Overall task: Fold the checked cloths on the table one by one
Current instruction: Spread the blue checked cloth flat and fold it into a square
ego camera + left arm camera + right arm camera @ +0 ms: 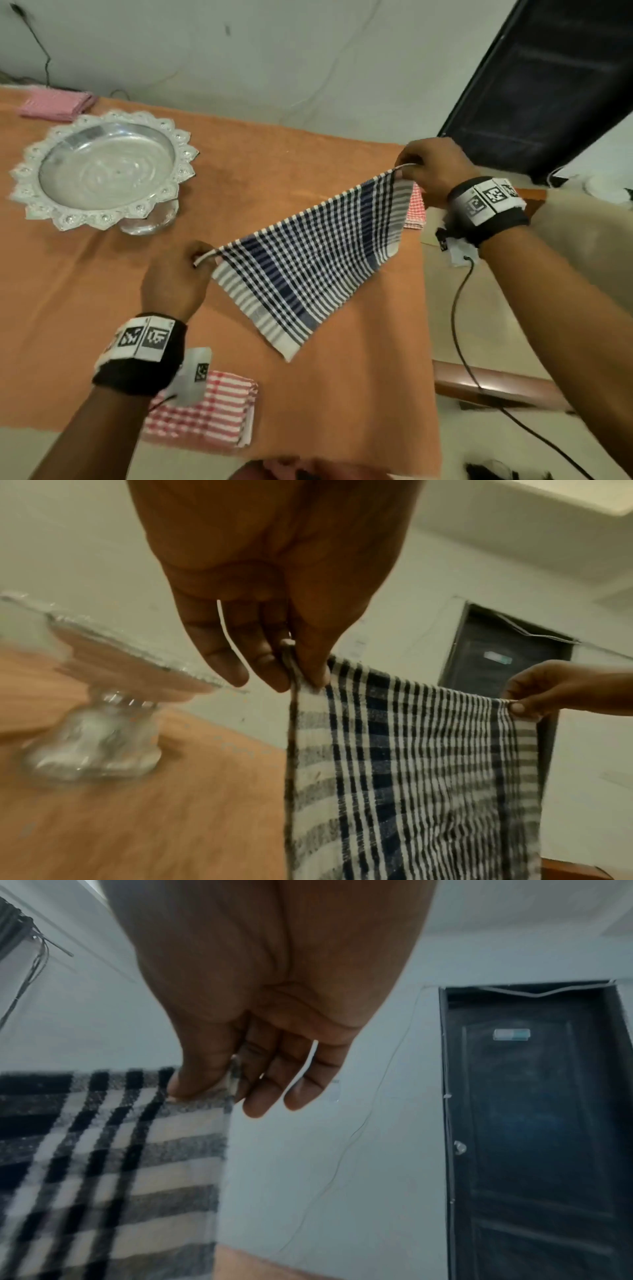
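Note:
A blue, grey and white checked cloth [308,260] hangs in the air over the orange table [274,164], stretched by its top edge. My left hand [202,257] pinches its near top corner, and my right hand [407,171] pinches the far top corner. The left wrist view shows the left hand [301,680] pinching the checked cloth [411,764], with the right hand [517,706] on the other corner. In the right wrist view, thumb and finger of the right hand [219,1088] grip the checked cloth [113,1150]. A folded red checked cloth [212,414] lies near the front edge.
A silver footed dish [102,171] stands at the left of the table. A folded pink cloth [56,104] lies at the far left corner. More red checked cloth [416,209] lies under my right hand. A black cable [459,329] trails right of the table; a dark door [548,85] is behind.

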The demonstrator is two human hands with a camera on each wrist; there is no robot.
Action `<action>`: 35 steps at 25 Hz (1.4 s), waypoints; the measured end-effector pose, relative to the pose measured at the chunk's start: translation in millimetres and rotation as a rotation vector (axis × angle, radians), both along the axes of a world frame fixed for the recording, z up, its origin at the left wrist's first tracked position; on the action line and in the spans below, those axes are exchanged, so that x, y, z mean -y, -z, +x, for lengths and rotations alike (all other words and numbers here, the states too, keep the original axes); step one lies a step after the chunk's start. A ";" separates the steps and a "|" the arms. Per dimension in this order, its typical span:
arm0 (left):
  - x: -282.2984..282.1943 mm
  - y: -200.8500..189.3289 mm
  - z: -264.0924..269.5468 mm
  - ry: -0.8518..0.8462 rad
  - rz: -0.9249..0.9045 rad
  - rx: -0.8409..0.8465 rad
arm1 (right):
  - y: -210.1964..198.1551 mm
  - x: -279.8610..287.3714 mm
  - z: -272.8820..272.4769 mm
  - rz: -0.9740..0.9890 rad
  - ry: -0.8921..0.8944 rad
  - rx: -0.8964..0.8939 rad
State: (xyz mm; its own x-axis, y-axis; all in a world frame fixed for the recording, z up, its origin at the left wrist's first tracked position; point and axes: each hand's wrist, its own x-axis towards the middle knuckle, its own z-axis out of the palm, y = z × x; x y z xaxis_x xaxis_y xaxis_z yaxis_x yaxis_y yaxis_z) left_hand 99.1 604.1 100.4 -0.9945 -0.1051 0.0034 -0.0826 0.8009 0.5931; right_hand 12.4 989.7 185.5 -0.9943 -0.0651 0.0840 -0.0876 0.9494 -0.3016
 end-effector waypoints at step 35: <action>-35.2 54.4 -149.1 0.261 -0.277 0.097 | 135.0 14.2 11.4 0.090 0.532 0.368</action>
State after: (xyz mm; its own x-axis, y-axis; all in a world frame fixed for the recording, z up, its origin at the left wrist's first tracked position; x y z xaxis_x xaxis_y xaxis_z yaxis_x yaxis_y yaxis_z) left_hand -50.1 639.3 46.0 -0.9848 0.1431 -0.0988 0.1001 0.9310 0.3511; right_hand 23.8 975.5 50.4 -0.8557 0.4527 -0.2509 0.4947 0.8577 -0.1398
